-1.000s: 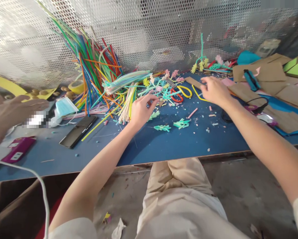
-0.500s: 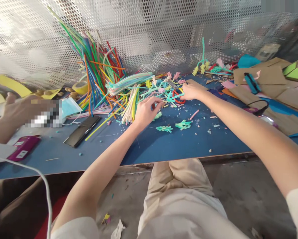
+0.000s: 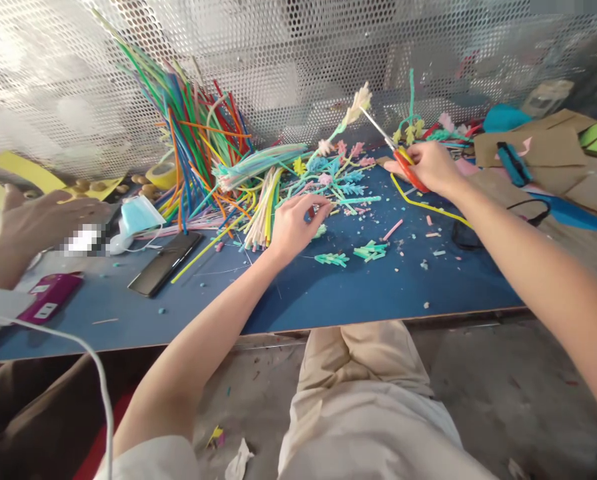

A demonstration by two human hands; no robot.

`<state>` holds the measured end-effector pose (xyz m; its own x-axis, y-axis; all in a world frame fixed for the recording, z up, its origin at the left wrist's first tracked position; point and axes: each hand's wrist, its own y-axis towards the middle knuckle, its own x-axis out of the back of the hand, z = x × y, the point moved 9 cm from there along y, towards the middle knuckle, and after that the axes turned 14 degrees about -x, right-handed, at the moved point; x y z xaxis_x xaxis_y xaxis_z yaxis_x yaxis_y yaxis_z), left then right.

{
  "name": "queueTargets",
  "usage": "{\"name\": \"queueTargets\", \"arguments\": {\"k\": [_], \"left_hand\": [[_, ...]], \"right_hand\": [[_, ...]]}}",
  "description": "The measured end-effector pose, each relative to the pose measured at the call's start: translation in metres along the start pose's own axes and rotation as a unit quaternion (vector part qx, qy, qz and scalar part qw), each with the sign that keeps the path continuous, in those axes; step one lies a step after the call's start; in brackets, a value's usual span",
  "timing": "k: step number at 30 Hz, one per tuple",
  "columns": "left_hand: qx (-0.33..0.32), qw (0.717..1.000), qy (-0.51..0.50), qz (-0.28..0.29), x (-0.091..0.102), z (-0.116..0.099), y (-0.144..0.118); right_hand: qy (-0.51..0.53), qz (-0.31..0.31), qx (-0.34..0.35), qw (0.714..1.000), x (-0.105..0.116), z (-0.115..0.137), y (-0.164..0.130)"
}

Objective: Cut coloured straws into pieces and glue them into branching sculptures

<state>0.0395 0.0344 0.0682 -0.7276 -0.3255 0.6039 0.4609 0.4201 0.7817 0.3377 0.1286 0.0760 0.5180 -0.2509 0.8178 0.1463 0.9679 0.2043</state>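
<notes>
— What have the fingers got?
— My right hand [image 3: 431, 167] grips the scissors [image 3: 396, 150], lifted beyond the table [image 3: 328, 293]. My left hand [image 3: 293, 223] pinches cut pieces [image 3: 321, 230] beside the straws [image 3: 198, 153].

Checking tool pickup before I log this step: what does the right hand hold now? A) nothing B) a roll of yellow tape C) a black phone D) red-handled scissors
D: the right hand grips the red-handled scissors, blades raised above the blue table.
</notes>
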Motion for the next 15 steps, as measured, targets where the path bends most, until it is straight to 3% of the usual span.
{"name": "queueTargets", "arguments": {"k": [3,7,11,15], "left_hand": [[0.008,1.0,0.009,-0.011,0.004,0.0,0.001],[0.023,0.999,0.034,-0.018,0.009,0.003,0.001],[0.031,0.998,0.044,-0.025,0.012,0.007,0.0],[0.027,0.998,0.038,-0.042,0.016,0.009,0.0]], "right_hand": [[-0.043,0.051,-0.027,0.997,-0.002,-0.005,-0.013],[-0.058,-0.001,-0.068,0.996,0.007,-0.011,-0.017],[-0.014,0.015,-0.1,0.995,0.009,-0.026,-0.014],[-0.025,-0.032,-0.086,0.995,0.024,-0.04,-0.013]]}}
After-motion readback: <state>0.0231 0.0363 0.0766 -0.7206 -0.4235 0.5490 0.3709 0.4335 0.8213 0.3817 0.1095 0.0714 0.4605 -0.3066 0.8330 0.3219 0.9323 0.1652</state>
